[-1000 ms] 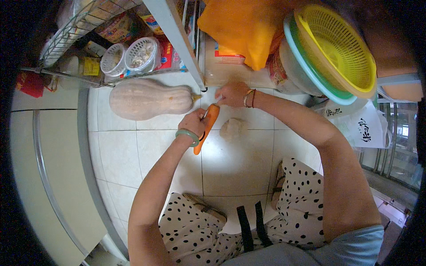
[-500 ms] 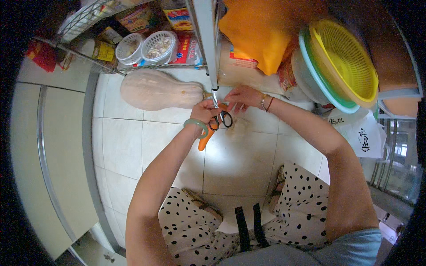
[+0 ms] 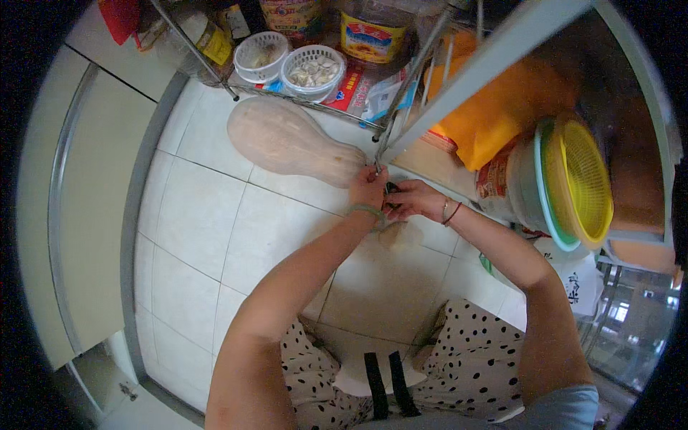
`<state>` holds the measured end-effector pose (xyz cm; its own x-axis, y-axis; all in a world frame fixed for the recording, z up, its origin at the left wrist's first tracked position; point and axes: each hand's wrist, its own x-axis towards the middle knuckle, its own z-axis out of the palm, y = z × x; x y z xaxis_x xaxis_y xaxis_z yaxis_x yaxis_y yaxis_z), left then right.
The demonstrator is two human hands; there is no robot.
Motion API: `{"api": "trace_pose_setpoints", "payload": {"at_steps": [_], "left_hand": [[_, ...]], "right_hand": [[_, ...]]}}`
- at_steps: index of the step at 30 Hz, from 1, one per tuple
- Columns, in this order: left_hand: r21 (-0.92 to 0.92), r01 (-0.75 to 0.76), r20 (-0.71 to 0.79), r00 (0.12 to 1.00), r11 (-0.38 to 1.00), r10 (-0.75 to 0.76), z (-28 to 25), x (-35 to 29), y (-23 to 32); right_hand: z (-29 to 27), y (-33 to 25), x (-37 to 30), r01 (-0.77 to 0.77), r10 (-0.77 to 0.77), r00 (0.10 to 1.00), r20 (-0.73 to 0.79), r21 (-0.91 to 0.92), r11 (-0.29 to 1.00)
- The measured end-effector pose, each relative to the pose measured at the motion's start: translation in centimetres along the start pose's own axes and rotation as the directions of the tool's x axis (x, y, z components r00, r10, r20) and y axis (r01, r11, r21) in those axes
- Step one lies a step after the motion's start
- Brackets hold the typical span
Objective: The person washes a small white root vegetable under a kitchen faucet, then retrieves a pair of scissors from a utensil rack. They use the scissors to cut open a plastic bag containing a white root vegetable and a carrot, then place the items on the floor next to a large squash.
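Observation:
My left hand (image 3: 368, 189) is closed beside the neck of a large pale butternut-shaped squash (image 3: 290, 140), close to the foot of a metal shelf post. What its fingers hold is hidden. Right against it, my right hand (image 3: 418, 200) has its fingers curled round the black handles of the scissors (image 3: 390, 189); the blades are mostly covered by my hands. The squash lies on the tiled floor along the lower shelf.
Two white baskets (image 3: 314, 73) of small food pieces and a big bottle (image 3: 373, 36) stand on the wire shelf. On the right are an orange cloth (image 3: 494, 100) and nested colanders (image 3: 584, 183). A pale, blurry patch (image 3: 400, 236) marks the floor below my hands.
My view has turned, shifting the scene. The scissors have gone from my left hand to my right, and both hands are now close together. The orange, carrot-like thing no longer shows.

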<state>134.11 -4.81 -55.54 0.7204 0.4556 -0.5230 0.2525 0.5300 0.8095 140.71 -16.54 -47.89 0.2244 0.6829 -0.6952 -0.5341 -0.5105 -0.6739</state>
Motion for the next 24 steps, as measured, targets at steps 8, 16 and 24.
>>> {"api": "trace_pose_setpoints", "payload": {"at_steps": [8, 16, 24], "left_hand": [[-0.151, 0.077, -0.223, 0.969, 0.986, -0.110, 4.0, -4.3, -0.6], [-0.546, 0.156, -0.198, 0.931, 0.823, -0.308, 5.4, -10.0, -1.4], [-0.677, 0.419, -0.028, 0.806, 0.604, -0.591, 5.9, -19.2, 0.9]], "right_hand": [[-1.3, 0.6, -1.3, -0.142, 0.174, 0.976, -0.134, 0.222, 0.965], [-0.8, 1.6, -5.5, -0.316, 0.352, 0.924, -0.152, 0.217, 0.923], [3.7, 4.7, -15.1, -0.205, 0.341, 0.919, -0.197, 0.499, 0.842]]}}
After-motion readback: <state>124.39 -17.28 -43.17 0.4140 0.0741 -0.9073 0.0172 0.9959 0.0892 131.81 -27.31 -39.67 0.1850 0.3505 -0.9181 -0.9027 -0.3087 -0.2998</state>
